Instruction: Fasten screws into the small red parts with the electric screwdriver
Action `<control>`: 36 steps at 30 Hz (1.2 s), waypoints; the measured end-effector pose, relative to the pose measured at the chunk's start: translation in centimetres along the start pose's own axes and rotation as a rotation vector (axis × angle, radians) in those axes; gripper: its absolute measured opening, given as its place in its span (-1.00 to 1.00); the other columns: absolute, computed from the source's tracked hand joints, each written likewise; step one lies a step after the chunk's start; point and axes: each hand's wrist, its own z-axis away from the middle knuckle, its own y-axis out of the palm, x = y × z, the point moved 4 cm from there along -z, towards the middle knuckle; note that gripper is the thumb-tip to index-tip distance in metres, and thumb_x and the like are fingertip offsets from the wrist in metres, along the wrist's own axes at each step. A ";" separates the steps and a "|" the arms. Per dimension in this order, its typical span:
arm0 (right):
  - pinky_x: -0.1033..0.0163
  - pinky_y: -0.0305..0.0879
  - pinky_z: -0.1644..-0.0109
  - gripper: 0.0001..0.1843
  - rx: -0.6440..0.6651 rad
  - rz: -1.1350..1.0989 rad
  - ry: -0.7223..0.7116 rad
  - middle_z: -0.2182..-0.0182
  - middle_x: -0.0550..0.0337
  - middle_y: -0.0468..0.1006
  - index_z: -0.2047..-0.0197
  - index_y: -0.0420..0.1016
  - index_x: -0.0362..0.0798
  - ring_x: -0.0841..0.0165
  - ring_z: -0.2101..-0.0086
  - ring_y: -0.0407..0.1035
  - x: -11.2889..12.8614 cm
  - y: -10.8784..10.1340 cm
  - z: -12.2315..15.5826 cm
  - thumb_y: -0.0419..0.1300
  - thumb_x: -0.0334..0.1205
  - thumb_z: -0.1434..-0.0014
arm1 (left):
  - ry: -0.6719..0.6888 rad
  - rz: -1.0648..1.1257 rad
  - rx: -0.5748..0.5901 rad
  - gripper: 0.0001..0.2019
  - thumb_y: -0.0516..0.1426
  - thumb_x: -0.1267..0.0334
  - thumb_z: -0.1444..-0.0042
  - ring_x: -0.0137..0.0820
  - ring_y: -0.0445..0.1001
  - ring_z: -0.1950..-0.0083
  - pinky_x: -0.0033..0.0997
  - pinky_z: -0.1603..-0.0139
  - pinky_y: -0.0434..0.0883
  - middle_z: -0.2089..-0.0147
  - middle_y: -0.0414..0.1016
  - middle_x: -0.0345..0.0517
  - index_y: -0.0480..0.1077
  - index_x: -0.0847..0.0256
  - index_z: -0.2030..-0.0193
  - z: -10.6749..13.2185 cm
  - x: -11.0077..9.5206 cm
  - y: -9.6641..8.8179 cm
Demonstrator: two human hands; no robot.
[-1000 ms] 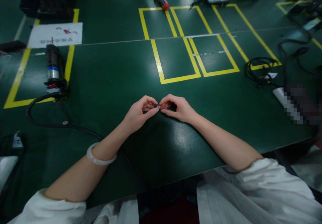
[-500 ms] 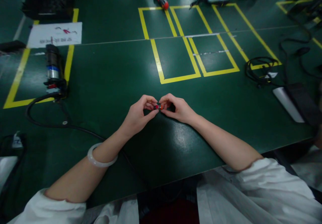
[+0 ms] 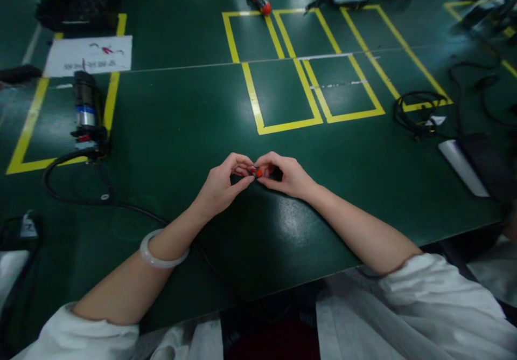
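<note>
Pinching a small red-and-orange part (image 3: 256,172) between our left hand (image 3: 220,184) and right hand (image 3: 293,177), fingertips close together, over a dark green tabletop (image 3: 173,112), we now show its orange end (image 3: 259,173) rounder than moments ago, apparently turning it in place.

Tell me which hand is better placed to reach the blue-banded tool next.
Probably the left hand: the blue-banded tool lies on that side, nearer it than the right hand. Both hands hold a small red-and-orange piece, so the left might need to let go first.
</note>
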 end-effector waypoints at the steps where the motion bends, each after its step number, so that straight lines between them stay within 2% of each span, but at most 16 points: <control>1: 0.28 0.41 0.18 -0.78 0.000 -0.003 -0.005 0.27 0.22 0.55 0.05 0.44 -0.02 0.41 0.32 0.44 0.0 0.0 0.0 0.24 -0.31 -0.22 | -0.002 -0.004 0.000 -0.72 0.24 0.19 -0.23 -0.32 0.56 0.08 -0.26 -0.04 0.51 0.07 0.54 -0.01 0.37 0.23 -0.01 0.0 0.0 0.0; 9: 0.29 0.41 0.20 -0.88 -0.028 -0.024 -0.009 0.31 0.21 0.54 0.12 0.47 -0.07 0.42 0.34 0.44 0.0 -0.2 -0.1 0.24 -0.28 -0.25 | 0.001 -0.009 -0.018 -0.72 0.25 0.17 -0.22 -0.32 0.55 0.09 -0.29 -0.03 0.50 0.09 0.54 -0.03 0.39 0.23 0.01 0.0 -0.4 -0.1; 22: 0.28 0.39 0.19 -0.81 -0.016 -0.015 0.008 0.27 0.20 0.57 0.10 0.45 -0.05 0.41 0.31 0.45 -0.2 -0.2 -0.1 0.27 -0.29 -0.20 | 0.058 -0.072 -0.014 -0.81 0.23 0.20 -0.25 -0.37 0.55 0.11 -0.34 -0.02 0.49 0.13 0.53 -0.12 0.42 0.21 0.06 0.2 -0.3 -0.1; 30: 0.28 0.34 0.23 -0.86 -0.050 0.019 0.021 0.28 0.22 0.53 0.13 0.45 -0.04 0.42 0.35 0.42 -0.3 -0.4 -0.1 0.25 -0.32 -0.21 | 0.040 -0.079 0.030 -0.80 0.21 0.20 -0.27 -0.36 0.56 0.09 -0.33 -0.03 0.49 0.10 0.55 -0.09 0.42 0.22 0.03 0.0 -0.6 -0.2; 36: 0.27 0.34 0.22 -0.87 -0.108 0.023 0.016 0.26 0.19 0.51 0.14 0.44 -0.04 0.39 0.29 0.44 -0.5 -0.7 -0.1 0.24 -0.32 -0.21 | -0.013 -0.139 0.070 -0.74 0.17 0.11 -0.30 -0.31 0.57 0.08 -0.29 -0.03 0.48 0.08 0.57 -0.03 0.44 0.24 0.00 -0.3 -0.5 -1.1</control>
